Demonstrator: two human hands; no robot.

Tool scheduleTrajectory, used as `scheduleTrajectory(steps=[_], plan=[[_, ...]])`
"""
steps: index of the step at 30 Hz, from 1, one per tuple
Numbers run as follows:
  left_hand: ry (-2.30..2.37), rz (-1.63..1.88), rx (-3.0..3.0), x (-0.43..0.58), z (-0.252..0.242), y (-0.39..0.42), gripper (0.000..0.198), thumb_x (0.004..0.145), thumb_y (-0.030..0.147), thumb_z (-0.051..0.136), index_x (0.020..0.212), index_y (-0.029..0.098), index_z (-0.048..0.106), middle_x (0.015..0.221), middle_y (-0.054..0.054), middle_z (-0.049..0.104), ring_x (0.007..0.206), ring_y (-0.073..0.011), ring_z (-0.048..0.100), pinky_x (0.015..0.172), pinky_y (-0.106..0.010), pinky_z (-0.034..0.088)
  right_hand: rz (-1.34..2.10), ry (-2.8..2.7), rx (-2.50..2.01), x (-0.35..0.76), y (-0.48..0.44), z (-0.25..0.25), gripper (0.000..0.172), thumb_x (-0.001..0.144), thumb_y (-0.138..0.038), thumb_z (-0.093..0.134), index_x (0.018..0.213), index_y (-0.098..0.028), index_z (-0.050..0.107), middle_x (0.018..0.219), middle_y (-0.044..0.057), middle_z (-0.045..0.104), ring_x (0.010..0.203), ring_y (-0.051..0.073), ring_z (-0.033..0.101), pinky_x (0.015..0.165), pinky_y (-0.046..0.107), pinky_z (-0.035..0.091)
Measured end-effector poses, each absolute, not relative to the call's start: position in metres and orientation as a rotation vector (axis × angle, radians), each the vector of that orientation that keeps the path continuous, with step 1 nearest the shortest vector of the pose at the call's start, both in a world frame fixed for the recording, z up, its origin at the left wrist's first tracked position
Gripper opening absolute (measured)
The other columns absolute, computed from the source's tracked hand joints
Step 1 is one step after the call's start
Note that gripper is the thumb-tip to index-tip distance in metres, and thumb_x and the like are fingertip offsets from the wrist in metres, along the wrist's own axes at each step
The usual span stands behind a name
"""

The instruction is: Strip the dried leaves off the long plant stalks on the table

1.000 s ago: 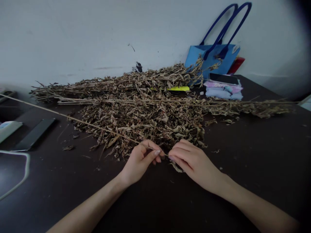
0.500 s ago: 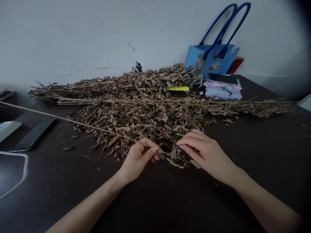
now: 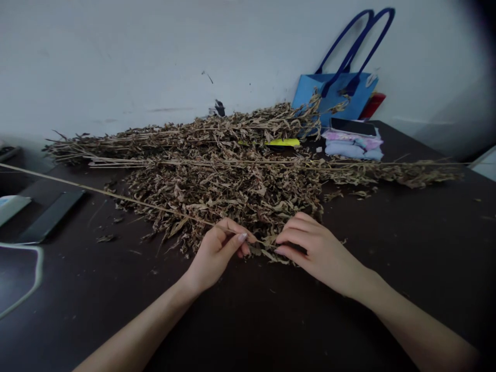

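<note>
My left hand (image 3: 219, 251) pinches the near end of a long bare dried stem (image 3: 101, 191) that runs away to the far left. My right hand (image 3: 315, 249) has its fingers closed on dried leaves at the stem's tip, at the front edge of a big heap of dry brown leaves (image 3: 232, 191). The two hands sit a few centimetres apart over the dark table (image 3: 248, 320).
Leafy dried stalks (image 3: 387, 170) lie across the back of the heap. A blue bag (image 3: 335, 95), folded cloths (image 3: 352, 144) with a phone on top and a yellow object (image 3: 284, 141) are at the back right. A dark flat slab (image 3: 50, 214) and white items lie at the left.
My right hand slid right along the stem tip, stripping leaves, then came back toward my left hand. The left hand stayed in place, still pinching the stem.
</note>
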State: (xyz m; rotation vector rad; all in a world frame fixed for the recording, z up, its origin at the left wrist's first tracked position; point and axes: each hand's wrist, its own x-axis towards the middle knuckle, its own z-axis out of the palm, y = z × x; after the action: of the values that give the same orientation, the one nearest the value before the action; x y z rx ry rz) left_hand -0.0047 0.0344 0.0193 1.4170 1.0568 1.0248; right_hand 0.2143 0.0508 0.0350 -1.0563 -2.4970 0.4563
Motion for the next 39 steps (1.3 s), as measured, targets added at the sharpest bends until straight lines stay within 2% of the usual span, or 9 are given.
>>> scheduleTrajectory(steps=[8,19,29,34,39], plan=[[1.075,1.027,1.445,-0.004,0.018,0.034,0.019,0.088,0.022,0.051,0.073,0.012,0.059,0.081,-0.006,0.061,0.062,-0.0095,0.054,0.057,-0.022,0.046,0.461,-2.450,-1.144,0.212,0.050,0.031,0.015,0.086,-0.029,0.053,0.081,-0.019,0.064,0.077,0.004,0.060,0.081,0.018,0.049,0.073,0.032,0.040],[1.081,1.038,1.391,-0.002,0.017,0.033,0.015,0.087,0.022,0.052,0.080,0.012,0.059,0.072,-0.004,0.059,0.059,-0.0095,0.054,0.055,-0.021,0.045,0.403,-2.429,-1.151,0.207,0.048,0.027,0.013,0.086,-0.024,0.054,0.077,-0.019,0.063,0.075,0.003,0.060,0.077,0.016,0.052,0.072,0.030,0.041],[1.111,1.018,1.412,0.000,0.018,0.033,0.015,0.087,0.022,0.052,0.079,0.012,0.059,0.072,-0.004,0.059,0.059,-0.0096,0.054,0.055,-0.021,0.046,0.603,-2.368,-1.247,0.201,0.045,0.032,0.010,0.083,-0.015,0.054,0.076,-0.020,0.059,0.076,0.000,0.060,0.074,0.013,0.055,0.071,0.029,0.042],[1.108,1.029,1.403,-0.002,0.020,0.034,0.014,0.087,0.021,0.052,0.079,0.012,0.059,0.074,-0.004,0.060,0.059,-0.0091,0.054,0.056,-0.021,0.046,0.662,-2.379,-1.219,0.210,0.048,0.039,0.006,0.084,-0.019,0.053,0.086,-0.022,0.058,0.087,0.002,0.059,0.082,0.015,0.054,0.073,0.029,0.043],[1.101,1.052,1.354,-0.005,0.018,0.037,0.016,0.089,0.023,0.050,0.082,0.012,0.059,0.070,-0.003,0.060,0.059,-0.0089,0.054,0.056,-0.020,0.045,0.659,-2.308,-1.230,0.224,0.054,0.048,0.014,0.090,-0.025,0.045,0.089,-0.023,0.059,0.088,0.001,0.058,0.082,0.013,0.054,0.071,0.027,0.042]])
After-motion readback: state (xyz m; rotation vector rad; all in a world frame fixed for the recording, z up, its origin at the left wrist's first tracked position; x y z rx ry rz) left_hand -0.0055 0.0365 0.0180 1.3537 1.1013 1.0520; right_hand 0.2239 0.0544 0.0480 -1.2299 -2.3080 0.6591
